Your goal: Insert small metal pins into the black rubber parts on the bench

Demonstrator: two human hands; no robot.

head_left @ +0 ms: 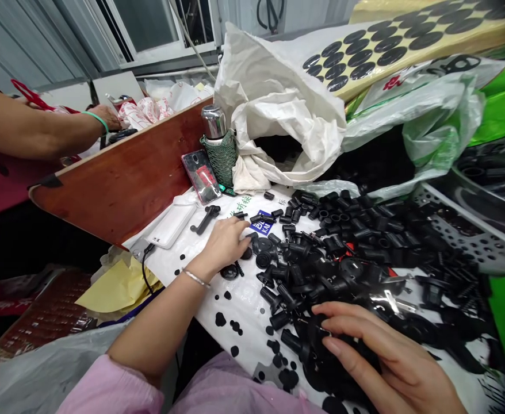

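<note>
Entry: my left hand (222, 247), open, fingertips on black plastic fittings (295, 259); right hand (390, 356) over the heap, grip unclear. Risk: a careless sweep could knock fittings off the white sheet (239, 305).

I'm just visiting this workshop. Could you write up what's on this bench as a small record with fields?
Left hand: fingertips at the edge of a heap of black plastic fittings
Right hand: on the same heap
Surface: white printed plastic sheet
Beside the left hand: black T-shaped plastic part; white rectangular plastic case
Further off: steel flask in a green net sleeve; reddish-brown wooden board
Co-worker: hand with a green bracelet, beyond the board
</note>
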